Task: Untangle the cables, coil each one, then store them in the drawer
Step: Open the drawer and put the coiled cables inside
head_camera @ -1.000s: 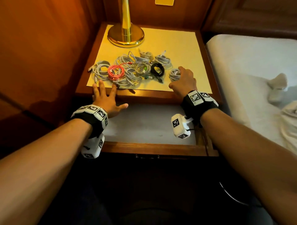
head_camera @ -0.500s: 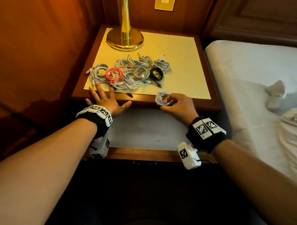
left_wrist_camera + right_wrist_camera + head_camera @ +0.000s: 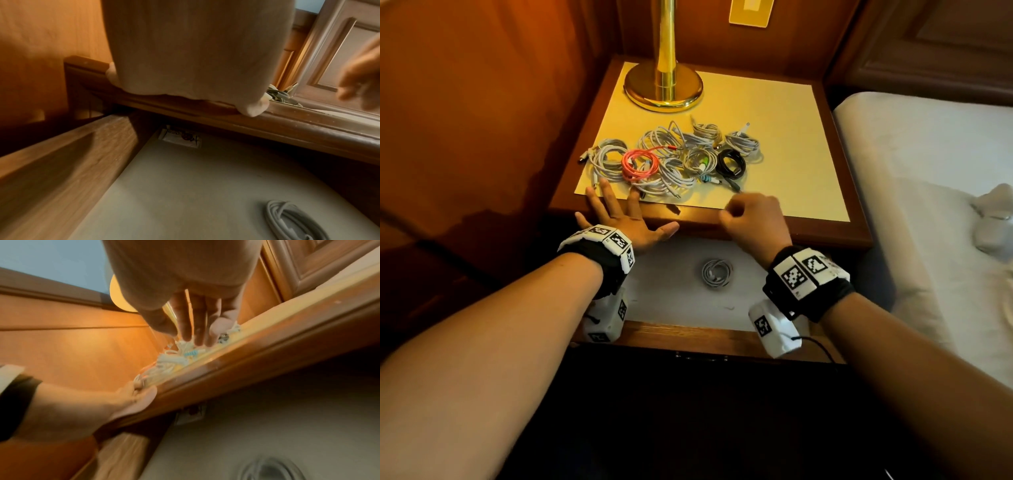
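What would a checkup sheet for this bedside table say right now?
Surface: nightstand top, cream panel in a wood frame, lit by lamplight.
Job's things: one coiled white cable lies in the open drawer; the pile of coiled cables sits on the top.
Clutter: a small snack packet at the drawer's back.
Hands: left hand flat, fingers spread on the front edge; right hand empty, fingers loosely curled, over the front edge.
Cables: mostly white, one pink cable, one black cable.
Surroundings: brass lamp base, wood wall panels, bed to the right.
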A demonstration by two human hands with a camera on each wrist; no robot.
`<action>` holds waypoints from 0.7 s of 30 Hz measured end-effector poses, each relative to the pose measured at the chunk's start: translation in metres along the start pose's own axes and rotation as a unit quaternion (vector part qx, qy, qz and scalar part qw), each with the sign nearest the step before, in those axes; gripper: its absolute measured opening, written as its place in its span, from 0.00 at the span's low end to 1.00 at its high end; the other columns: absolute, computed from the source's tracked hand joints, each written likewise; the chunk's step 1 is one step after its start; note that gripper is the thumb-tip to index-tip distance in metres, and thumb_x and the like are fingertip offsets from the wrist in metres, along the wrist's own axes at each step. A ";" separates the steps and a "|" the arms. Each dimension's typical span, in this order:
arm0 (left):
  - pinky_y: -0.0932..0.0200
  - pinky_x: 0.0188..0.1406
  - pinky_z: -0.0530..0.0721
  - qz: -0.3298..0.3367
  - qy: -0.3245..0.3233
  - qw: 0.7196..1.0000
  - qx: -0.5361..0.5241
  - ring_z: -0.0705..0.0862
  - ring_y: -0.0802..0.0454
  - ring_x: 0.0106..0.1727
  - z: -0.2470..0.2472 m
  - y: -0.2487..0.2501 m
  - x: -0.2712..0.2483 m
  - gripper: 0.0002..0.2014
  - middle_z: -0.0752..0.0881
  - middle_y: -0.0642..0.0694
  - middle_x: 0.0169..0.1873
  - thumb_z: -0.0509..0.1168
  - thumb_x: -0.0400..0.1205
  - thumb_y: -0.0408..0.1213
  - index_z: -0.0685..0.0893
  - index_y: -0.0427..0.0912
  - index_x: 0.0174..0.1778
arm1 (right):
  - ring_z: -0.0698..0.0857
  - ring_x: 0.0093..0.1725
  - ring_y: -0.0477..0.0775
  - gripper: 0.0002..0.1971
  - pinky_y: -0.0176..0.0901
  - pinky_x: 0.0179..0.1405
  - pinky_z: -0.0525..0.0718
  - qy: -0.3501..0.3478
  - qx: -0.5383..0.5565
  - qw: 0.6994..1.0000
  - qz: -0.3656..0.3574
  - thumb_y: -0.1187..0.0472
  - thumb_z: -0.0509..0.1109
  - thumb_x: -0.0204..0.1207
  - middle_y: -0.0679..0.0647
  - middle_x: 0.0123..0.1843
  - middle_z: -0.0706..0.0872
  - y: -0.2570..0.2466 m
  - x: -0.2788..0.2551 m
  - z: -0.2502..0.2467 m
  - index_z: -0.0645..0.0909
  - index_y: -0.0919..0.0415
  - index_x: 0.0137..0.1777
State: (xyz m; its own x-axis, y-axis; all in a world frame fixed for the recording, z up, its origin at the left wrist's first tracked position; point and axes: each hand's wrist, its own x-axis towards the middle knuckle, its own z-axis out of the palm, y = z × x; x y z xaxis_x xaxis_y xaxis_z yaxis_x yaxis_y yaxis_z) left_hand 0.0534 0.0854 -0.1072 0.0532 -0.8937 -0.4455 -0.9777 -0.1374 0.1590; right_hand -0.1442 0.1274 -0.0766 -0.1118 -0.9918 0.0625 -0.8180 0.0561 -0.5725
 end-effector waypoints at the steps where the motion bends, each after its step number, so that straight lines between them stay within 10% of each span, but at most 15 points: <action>1: 0.25 0.75 0.35 0.003 0.001 1.000 -0.002 0.23 0.34 0.79 0.000 0.000 0.000 0.57 0.23 0.40 0.79 0.51 0.66 0.82 0.38 0.55 0.85 | 0.85 0.51 0.59 0.08 0.42 0.49 0.76 0.034 0.000 0.999 0.000 0.61 0.69 0.74 0.59 0.49 0.88 -0.003 0.011 -0.003 0.87 0.63 0.46; 9: 0.25 0.75 0.34 0.013 0.023 1.000 -0.007 0.22 0.35 0.79 0.004 -0.003 0.001 0.56 0.23 0.40 0.79 0.49 0.66 0.82 0.38 0.56 0.85 | 0.68 0.75 0.67 0.36 0.50 0.73 0.67 -0.108 -0.076 0.990 0.057 0.59 0.69 0.75 0.61 0.80 0.64 0.011 0.070 0.006 0.62 0.57 0.82; 17: 0.27 0.76 0.34 0.050 0.051 0.997 -0.009 0.26 0.36 0.81 0.010 -0.014 -0.002 0.50 0.29 0.40 0.82 0.51 0.73 0.77 0.43 0.55 0.85 | 0.76 0.64 0.70 0.21 0.52 0.61 0.76 -0.066 -0.101 0.988 0.097 0.58 0.70 0.76 0.63 0.69 0.66 0.017 0.044 0.006 0.75 0.65 0.66; 21: 0.39 0.74 0.63 0.078 0.229 0.958 -0.152 0.62 0.36 0.77 0.005 -0.038 -0.006 0.29 0.65 0.37 0.77 0.63 0.80 0.58 0.71 0.45 0.73 | 0.79 0.60 0.71 0.18 0.51 0.60 0.77 -0.072 -0.104 0.987 0.098 0.57 0.71 0.77 0.65 0.67 0.68 0.022 0.021 -0.007 0.78 0.66 0.63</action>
State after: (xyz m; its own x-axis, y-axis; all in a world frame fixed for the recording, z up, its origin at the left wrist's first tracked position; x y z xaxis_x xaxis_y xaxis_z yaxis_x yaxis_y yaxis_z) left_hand 0.0893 0.0979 -0.1156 0.0636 -0.9976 0.0265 -0.8806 -0.0436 0.4718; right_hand -0.1689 0.1082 -0.0819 -0.2104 -0.9646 -0.1587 -0.8886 0.2564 -0.3803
